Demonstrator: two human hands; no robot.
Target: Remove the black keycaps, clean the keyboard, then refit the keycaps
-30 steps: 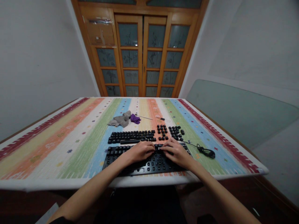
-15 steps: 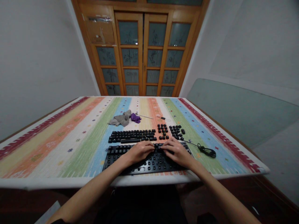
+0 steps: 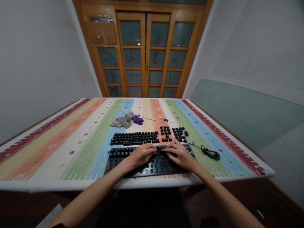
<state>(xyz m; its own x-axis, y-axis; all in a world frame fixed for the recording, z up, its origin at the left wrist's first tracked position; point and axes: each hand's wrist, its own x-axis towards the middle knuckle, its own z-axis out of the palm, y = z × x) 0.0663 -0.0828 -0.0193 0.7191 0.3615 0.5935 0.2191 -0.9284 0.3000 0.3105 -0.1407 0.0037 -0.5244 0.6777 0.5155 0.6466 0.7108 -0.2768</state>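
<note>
A black keyboard (image 3: pixel 154 169) lies at the table's near edge, many of its key positions bare and some keycaps (image 3: pixel 118 152) fitted along its top rows. My left hand (image 3: pixel 143 154) rests over its upper middle, fingers curled together and tips at the top row. Facing it, my right hand (image 3: pixel 179 154) is closed too, its thumb and fingertips bent down to the same row. Whatever lies under the fingertips of either hand is too small or hidden to make out. Just behind the keyboard, loose black keycaps (image 3: pixel 135 137) stand in rows, among them a long space bar (image 3: pixel 133 143).
More loose keycaps (image 3: pixel 180 133) lie at the back right. A coiled cable (image 3: pixel 210 154) sits right of the keyboard. Farther back are a grey cloth (image 3: pixel 123 122), a purple cloth (image 3: pixel 138 120), a thin rod (image 3: pixel 148 118) and a small black-handled tool (image 3: pixel 165 120) on the striped tablecloth (image 3: pixel 76 139).
</note>
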